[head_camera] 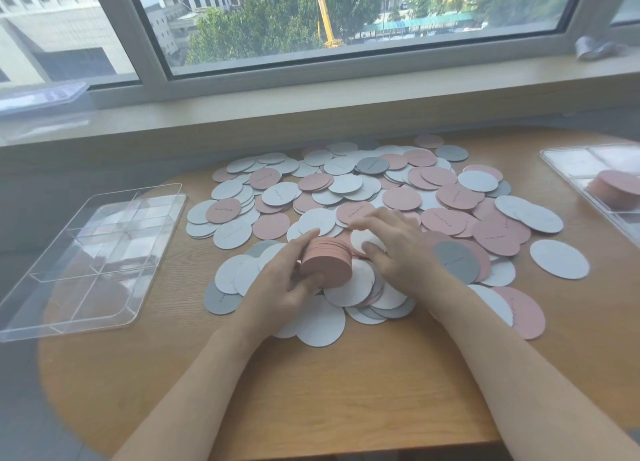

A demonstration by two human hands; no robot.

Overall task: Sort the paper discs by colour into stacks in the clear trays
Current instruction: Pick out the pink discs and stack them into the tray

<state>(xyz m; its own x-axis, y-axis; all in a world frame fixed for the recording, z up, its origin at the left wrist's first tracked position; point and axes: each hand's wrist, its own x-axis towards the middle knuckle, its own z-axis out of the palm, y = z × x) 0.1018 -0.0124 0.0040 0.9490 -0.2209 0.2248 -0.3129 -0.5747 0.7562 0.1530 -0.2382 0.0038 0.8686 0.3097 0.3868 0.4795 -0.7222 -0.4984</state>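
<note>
A wide heap of pink, white and grey paper discs (363, 190) covers the middle of the wooden table (311, 391). My left hand (284, 280) grips a thick stack of pink discs (327, 263) just above the heap's near side. My right hand (394, 246) lies right of that stack with its fingers spread on the loose discs, touching a white disc (367, 241). A clear divided tray (86, 260) with nothing in it sits at the left. A second clear tray (588, 173) at the right edge holds a pink stack (614, 189).
The window sill (311, 114) runs along the table's far side, with a clear lidded box (41, 97) at its left end. A single white disc (559, 264) lies apart at the right. Bare wood shows in front of the heap, between my forearms.
</note>
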